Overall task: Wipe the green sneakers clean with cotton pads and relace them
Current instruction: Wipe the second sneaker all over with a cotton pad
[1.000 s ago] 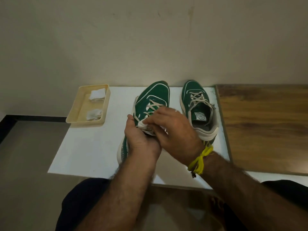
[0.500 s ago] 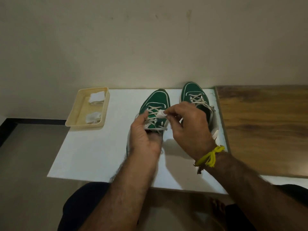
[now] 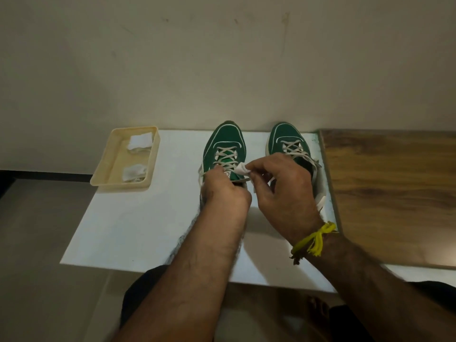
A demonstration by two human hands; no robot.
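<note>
Two green sneakers with cream laces stand toes-away on the white board (image 3: 138,225). The left sneaker (image 3: 225,139) stands upright, and my left hand (image 3: 222,191) grips its heel and collar. My right hand (image 3: 281,191) pinches a small white cotton pad (image 3: 241,168) against the tongue and laces of that shoe. The right sneaker (image 3: 287,137) stands beside it, its heel hidden behind my right hand. A yellow thread is tied round my right wrist.
A cream plastic tray (image 3: 108,178) at the board's back left holds two white cotton pads (image 3: 140,141). A wooden tabletop (image 3: 389,193) adjoins the board on the right. A plain wall stands close behind the shoes. My knees and a bare foot are below.
The left sneaker went from tilted up on its side to standing flat. My right hand with the pad moved from the shoe's side up to the tongue and laces.
</note>
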